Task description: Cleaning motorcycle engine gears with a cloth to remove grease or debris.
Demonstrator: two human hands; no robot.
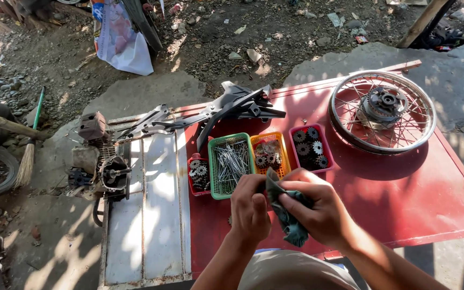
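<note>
**Both hands on a rag over the red bench**

Right hand (318, 207) wraps a dark teal rag (288, 217), grip closed on the cloth, fingers bunched around it. Left hand (249, 207) meets it from the other side, fingers curled tight against the rag's upper edge; grip narrow, pinching something there, but whether it is the cloth alone or a small part inside it cannot be told. Rag hangs down between the two hands, above the near edge of the red bench (404, 198).

Just beyond the hands, a row of small baskets on the bench: green basket (217, 164) with thin metal spokes or pins, orange basket (281, 144) with small sprockets, pink basket (326, 144) with dark sprockets, and a small red tray (190, 177) of gears at the left end. Spoked wheel (382, 111) with hub lies flat on the bench, far right. Black frame part (232, 107) lies across the bench's far edge. Engine block (100, 161) sits at the left of the pale metal panel (159, 215) beside the bench. Dirt ground with litter all around.
</note>
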